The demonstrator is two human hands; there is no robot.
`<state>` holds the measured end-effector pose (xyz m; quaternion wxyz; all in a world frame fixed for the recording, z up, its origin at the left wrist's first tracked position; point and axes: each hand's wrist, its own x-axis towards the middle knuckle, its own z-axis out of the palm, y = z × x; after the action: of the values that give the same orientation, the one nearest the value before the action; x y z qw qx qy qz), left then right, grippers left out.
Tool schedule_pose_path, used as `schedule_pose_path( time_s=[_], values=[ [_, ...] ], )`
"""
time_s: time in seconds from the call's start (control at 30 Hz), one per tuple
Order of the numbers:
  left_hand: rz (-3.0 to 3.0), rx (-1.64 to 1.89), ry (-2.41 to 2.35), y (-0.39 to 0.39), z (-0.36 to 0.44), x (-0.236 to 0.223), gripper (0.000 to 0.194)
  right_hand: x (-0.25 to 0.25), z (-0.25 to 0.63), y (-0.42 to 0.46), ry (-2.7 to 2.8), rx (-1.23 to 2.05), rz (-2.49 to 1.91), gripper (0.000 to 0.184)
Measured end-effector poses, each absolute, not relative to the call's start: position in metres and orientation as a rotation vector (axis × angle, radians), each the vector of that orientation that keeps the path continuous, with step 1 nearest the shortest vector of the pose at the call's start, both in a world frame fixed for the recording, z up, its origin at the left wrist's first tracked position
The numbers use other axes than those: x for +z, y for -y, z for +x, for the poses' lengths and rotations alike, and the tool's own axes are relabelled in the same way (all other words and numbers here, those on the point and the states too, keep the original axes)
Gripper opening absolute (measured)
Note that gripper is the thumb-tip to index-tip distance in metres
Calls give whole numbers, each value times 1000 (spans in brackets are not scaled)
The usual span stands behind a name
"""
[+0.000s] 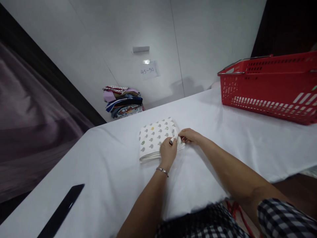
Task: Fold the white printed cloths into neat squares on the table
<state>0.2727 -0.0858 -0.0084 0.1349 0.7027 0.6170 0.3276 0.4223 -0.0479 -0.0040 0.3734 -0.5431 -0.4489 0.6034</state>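
Head: folded cloth (pixel 155 135), right end touching left hand (pixel 168 151), right hand (pixel 191 136).

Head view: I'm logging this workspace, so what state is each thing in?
White cloth with grey print, folded, lying on the tablecloth
Left hand, grip closed on the cloth
Right hand, grip closed at the cloth's right end
Red plastic basket, upright, contents unclear
Multicoloured fabric stack, piled up
White tablecloth, spread, lightly creased
White "45-50" paper, fixed to the pale wall
Black slim object, lying flat
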Motion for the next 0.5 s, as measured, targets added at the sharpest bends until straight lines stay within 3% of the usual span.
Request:
schedule_pose_path(
  time_s=[0.23,0.5],
  values=[
    [2011,1032,-1792,86,272,-10,17,2,424,52,1287,1568,-1418,19],
    [2030,1140,-1751,86,272,-12,13,-5,416,50,1477,1287,-1563,17]
  ],
)
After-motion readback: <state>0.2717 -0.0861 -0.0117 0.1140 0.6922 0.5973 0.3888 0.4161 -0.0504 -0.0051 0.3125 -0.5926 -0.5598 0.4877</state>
